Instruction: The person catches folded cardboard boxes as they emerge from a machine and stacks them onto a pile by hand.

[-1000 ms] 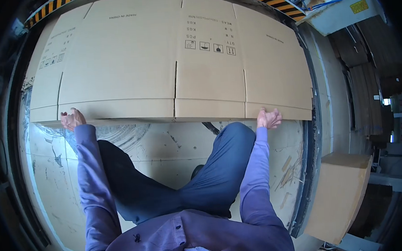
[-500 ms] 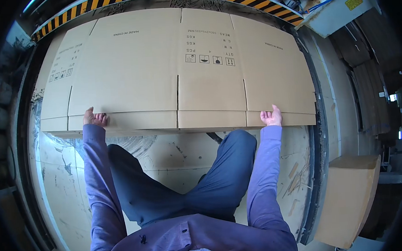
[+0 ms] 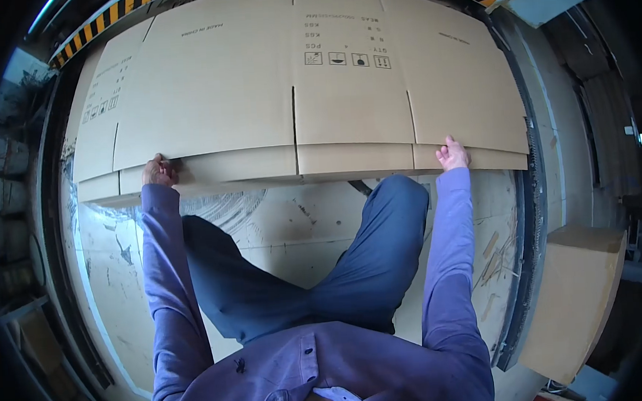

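A large flat printed cardboard sheet [image 3: 219, 89], a slotted carton blank, lies in front of me on top of another sheet [image 3: 223, 167], whose near strip shows below its edge. At the left part of that edge, my left hand [image 3: 160, 172] is closed with its fingers curled; the thumb lies at the upper sheet's edge. My right hand [image 3: 452, 154] is closed at the same edge farther right, thumb pointing forward. Both seem to grip the upper sheet's edge, though the undersides of the fingers are hidden.
Yellow-black striped barrier [image 3: 115, 18] runs along the far side. A brown cardboard box [image 3: 573, 299] stands at right, beyond a dark rail [image 3: 527, 261]. My knees are close to the sheets' near edge. Scraps [image 3: 497, 259] lie on the pale floor surface.
The view has tilted, so the sheets and both hands appear higher and slightly to the right. Both hands stay at the near edge; the left fingers look more curled.
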`<state>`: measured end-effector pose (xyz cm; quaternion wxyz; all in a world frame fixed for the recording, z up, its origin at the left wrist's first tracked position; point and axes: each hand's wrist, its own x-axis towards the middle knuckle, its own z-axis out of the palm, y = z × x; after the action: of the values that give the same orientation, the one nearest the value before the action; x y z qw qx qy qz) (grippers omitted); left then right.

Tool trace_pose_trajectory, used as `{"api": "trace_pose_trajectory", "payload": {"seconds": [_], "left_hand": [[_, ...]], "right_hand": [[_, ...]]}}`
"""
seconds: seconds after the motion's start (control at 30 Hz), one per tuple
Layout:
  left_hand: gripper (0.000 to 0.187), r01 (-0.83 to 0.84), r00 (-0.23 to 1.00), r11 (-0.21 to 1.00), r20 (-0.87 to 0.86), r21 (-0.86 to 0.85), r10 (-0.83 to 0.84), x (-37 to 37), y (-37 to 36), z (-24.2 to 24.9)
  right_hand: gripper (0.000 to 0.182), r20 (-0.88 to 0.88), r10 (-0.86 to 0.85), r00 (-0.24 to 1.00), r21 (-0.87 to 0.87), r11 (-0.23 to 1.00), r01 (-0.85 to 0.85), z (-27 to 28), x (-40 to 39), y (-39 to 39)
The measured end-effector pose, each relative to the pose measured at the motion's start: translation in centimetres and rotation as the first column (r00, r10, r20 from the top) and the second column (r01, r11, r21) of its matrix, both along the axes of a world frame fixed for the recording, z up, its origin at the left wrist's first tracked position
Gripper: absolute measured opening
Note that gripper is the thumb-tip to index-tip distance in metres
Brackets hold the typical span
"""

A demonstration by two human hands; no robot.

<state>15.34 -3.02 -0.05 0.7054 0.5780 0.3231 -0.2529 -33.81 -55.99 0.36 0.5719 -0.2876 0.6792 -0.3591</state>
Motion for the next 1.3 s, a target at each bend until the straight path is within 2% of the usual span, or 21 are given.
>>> {"api": "trace_pose_trajectory", "payload": {"seconds": [0.07, 0.13, 0.17, 0.2, 0.27, 0.37, 0.43, 0.6, 0.7, 0.77, 0.8, 0.83, 0.87, 0.93, 0.97, 1.0, 1.07, 1.13, 1.2, 1.23, 1.3], "left_hand": [[0.02, -0.043, 0.999, 0.998, 0.012, 0.04, 0.043, -3.0, 0.1, 2.2], [0.018, -0.09, 0.996, 0.991, 0.001, 0.097, 0.09, -5.1, 1.3, 2.9], [0.015, -0.004, 1.0, 1.0, 0.009, 0.024, 0.004, -4.9, 3.4, 1.0], [0.015, 0.032, 0.998, 0.998, 0.05, 0.047, -0.034, -5.3, 5.3, -1.3], [0.017, 0.02, 1.0, 0.994, -0.016, 0.103, -0.019, -6.8, 5.4, -0.3], [0.02, 0.225, 0.968, 0.956, 0.073, 0.188, -0.242, -7.6, 5.5, 0.4], [0.023, 0.282, 0.941, 0.917, 0.104, 0.282, -0.321, -6.9, 5.1, 0.5], [0.039, 0.367, 0.878, 0.759, 0.07, 0.537, -0.474, -5.4, 5.1, 0.0], [0.046, 0.39, 0.862, 0.683, 0.016, 0.618, -0.507, -5.0, 5.3, 0.3], [0.048, 0.398, 0.858, 0.674, 0.008, 0.622, -0.513, -5.2, 5.0, 1.1], [0.047, 0.463, 0.838, 0.663, -0.045, 0.589, -0.545, -4.3, 5.5, 0.3], [0.045, 0.516, 0.822, 0.716, -0.036, 0.47, -0.569, -2.9, 6.9, -1.9], [0.042, 0.516, 0.823, 0.759, 0.015, 0.396, -0.568, -3.0, 7.0, -1.8], [0.035, 0.506, 0.824, 0.767, 0.042, 0.394, -0.565, -2.5, 7.8, -3.0], [0.032, 0.434, 0.862, 0.824, 0.099, 0.363, -0.497, -2.5, 8.1, -3.9], [0.031, 0.426, 0.859, 0.846, 0.15, 0.32, -0.489, -2.7, 8.5, -3.6], [0.032, 0.434, 0.848, 0.879, 0.241, 0.198, -0.473, -3.1, 8.9, -3.9], [0.031, 0.402, 0.857, 0.907, 0.297, 0.129, -0.422, -3.5, 9.0, -4.2], [0.029, 0.425, 0.855, 0.891, 0.252, 0.156, -0.452, -3.0, 9.4, -4.2], [0.029, 0.272, 0.902, 0.898, 0.233, 0.346, -0.363, -4.0, 8.1, -3.3], [0.037, 0.2, 0.941, 0.897, 0.177, 0.394, -0.287, -4.3, 7.7, -1.8]], "right_hand": [[0.015, 0.035, 0.021, 0.999, 0.017, 1.0, -0.022, -0.2, -1.6, 0.9], [0.019, -0.054, 0.032, 0.998, 0.034, 0.999, -0.031, 0.9, -2.6, 3.3], [0.021, -0.072, 0.034, 0.997, 0.025, 0.999, -0.032, 1.3, -3.1, 4.4], [0.023, -0.09, 0.032, 0.995, 0.015, 0.999, -0.031, 1.3, -3.5, 5.2], [0.026, -0.118, 0.053, 0.992, -0.029, 0.998, -0.057, 0.9, -4.1, 5.8], [0.027, -0.118, 0.051, 0.992, -0.044, 0.997, -0.056, 0.6, -4.1, 5.9], [0.026, -0.078, 0.04, 0.996, -0.044, 0.998, -0.043, 0.5, -4.2, 5.5], [0.021, 0.06, 0.083, 0.995, -0.075, 0.994, -0.078, -0.7, -4.8, 5.1], [0.02, 0.101, 0.112, 0.989, -0.084, 0.991, -0.104, -1.2, -5.1, 4.9], [0.018, 0.099, 0.084, 0.992, -0.062, 0.995, -0.078, -1.3, -4.9, 4.9], [0.017, 0.139, 0.112, 0.984, -0.079, 0.992, -0.102, -2.7, -5.4, 4.2], [0.016, 0.145, 0.08, 0.986, -0.079, 0.994, -0.069, -3.6, -5.9, 3.9], [0.012, 0.17, 0.054, 0.984, -0.077, 0.996, -0.041, -3.3, -5.9, 4.1], [0.013, 0.226, 0.023, 0.974, -0.091, 0.996, -0.002, -2.4, -5.6, 4.7], [0.013, 0.191, 0.011, 0.981, -0.128, 0.992, 0.013, -2.5, -5.5, 4.9], [0.015, 0.192, -0.008, 0.981, -0.125, 0.992, 0.032, -2.1, -5.4, 4.9], [0.002, 0.173, 0.0, 0.985, -0.132, 0.991, 0.023, -2.3, -5.4, 4.9], [0.003, 0.152, 0.008, 0.988, -0.143, 0.99, 0.014, -2.0, -5.4, 5.6], [0.011, 0.165, -0.015, 0.986, -0.144, 0.989, 0.039, -1.9, -5.9, 5.4], [0.018, 0.187, -0.045, 0.981, -0.135, 0.988, 0.071, -2.7, -6.8, 5.1], [0.034, 0.169, -0.076, 0.983, -0.11, 0.989, 0.096, -1.9, -6.9, 5.2]]}}
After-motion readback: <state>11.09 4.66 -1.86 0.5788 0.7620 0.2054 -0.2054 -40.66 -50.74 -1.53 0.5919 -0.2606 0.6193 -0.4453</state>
